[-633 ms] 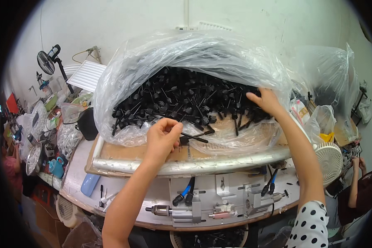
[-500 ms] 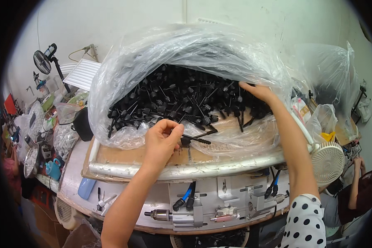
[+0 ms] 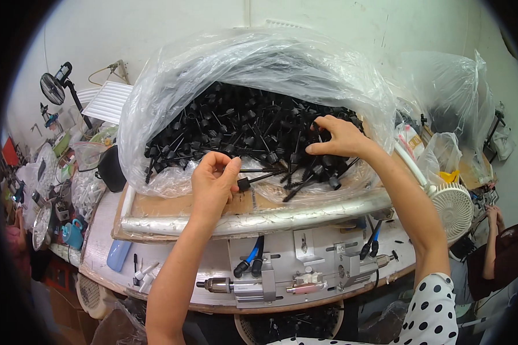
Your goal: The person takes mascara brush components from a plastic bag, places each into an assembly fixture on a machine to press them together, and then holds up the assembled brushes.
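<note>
A heap of black mascara wands (image 3: 247, 123) with ribbed caps and thin stems fills a clear plastic bag (image 3: 259, 57) whose mouth faces me. At the bag's front edge my left hand (image 3: 214, 179) is closed, its thumb and fingers pinching a mascara wand (image 3: 259, 171) by one end; the stem points right. Another capped wand (image 3: 259, 181) lies just beneath it. My right hand (image 3: 341, 138) reaches over the right part of the heap, thumb and forefinger apart around dark wands. Its other fingers are partly hidden. Several loose wands (image 3: 313, 175) lie below that hand.
The bag sits in a cardboard box with a white padded front rim (image 3: 259, 223). Below it, a metal fixture (image 3: 290, 275) with blue and black hoses is mounted on the bench. A white fan (image 3: 452, 210) stands at right; a person (image 3: 509, 247) works beyond it.
My right hand has moved left and nearer from the bag's right edge, over the wands. Several wands now lie farther forward. My left hand keeps its pinch; the brush end shown before has shifted.
</note>
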Tool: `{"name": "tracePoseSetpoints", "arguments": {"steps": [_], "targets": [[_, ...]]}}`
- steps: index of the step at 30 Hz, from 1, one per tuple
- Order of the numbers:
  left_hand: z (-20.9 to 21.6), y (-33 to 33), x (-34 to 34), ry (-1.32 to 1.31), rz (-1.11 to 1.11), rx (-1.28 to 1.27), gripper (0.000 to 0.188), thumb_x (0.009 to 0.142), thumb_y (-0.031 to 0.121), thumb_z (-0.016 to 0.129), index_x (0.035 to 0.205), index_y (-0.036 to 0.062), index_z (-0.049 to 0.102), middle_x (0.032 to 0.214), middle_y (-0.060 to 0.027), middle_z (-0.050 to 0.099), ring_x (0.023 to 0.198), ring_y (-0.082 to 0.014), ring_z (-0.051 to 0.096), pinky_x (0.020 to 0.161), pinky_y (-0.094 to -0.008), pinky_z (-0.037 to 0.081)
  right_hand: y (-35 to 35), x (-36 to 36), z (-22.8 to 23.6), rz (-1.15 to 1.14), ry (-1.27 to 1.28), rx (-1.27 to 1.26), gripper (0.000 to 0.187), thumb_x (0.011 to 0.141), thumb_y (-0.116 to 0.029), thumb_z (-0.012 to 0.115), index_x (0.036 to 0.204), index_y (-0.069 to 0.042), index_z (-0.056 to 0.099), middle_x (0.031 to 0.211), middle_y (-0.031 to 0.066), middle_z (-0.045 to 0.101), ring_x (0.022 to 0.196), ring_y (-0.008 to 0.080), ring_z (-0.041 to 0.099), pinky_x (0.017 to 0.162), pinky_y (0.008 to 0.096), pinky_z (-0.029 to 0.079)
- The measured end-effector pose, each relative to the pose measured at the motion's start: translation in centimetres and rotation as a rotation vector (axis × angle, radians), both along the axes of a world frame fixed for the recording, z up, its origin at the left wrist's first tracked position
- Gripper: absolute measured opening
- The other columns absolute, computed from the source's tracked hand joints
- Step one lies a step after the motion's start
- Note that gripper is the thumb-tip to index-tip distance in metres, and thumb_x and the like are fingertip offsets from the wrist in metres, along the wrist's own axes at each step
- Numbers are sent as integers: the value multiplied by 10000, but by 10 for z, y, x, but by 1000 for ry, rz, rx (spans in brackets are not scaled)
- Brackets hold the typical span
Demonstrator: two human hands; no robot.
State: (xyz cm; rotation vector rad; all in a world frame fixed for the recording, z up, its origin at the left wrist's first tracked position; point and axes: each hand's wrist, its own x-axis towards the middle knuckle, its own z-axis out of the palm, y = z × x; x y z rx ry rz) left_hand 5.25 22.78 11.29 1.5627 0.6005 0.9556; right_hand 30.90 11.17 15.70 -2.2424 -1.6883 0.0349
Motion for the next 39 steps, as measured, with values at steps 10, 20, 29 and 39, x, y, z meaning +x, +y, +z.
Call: {"name": "tracePoseSetpoints", "arguments": {"steps": [10, 20, 29, 39], "targets": [[7, 0, 1, -17, 59, 1, 143, 817, 165, 633, 819, 23, 610, 630, -14, 556, 433, -41, 484, 349, -183, 319, -74, -63, 15, 202, -218, 232, 204, 690, -110, 657, 889, -72, 629, 872, 89, 561, 847, 265, 558, 704, 360, 443], [-19, -141, -85, 38, -45, 368, 227, 778, 24, 613, 998, -29, 600, 902, -104, 593, 725, -159, 587, 653, -266, 493, -84, -60, -14, 234, 1, 238, 209, 709, -70, 645, 905, -6, 611, 848, 118, 527, 769, 247, 546, 684, 324, 444], [-117, -229, -68, 172, -6, 797, 237, 697, -10, 667, 919, -41, 590, 1032, -167, 564, 856, -296, 595, 725, -337, 498, -98, -61, -26, 199, 300, 467, 197, 729, -143, 644, 887, -27, 627, 778, 101, 567, 732, 216, 566, 675, 305, 458], [-117, -222, -60, 204, -37, 862, 219, 681, -33, 655, 888, -31, 587, 1070, -185, 565, 891, -319, 601, 743, -337, 497, -65, -79, -12, -78, -147, 199, 337, 767, -339, 618, 893, -30, 571, 836, 172, 613, 829, 337, 581, 725, 406, 445]]}}
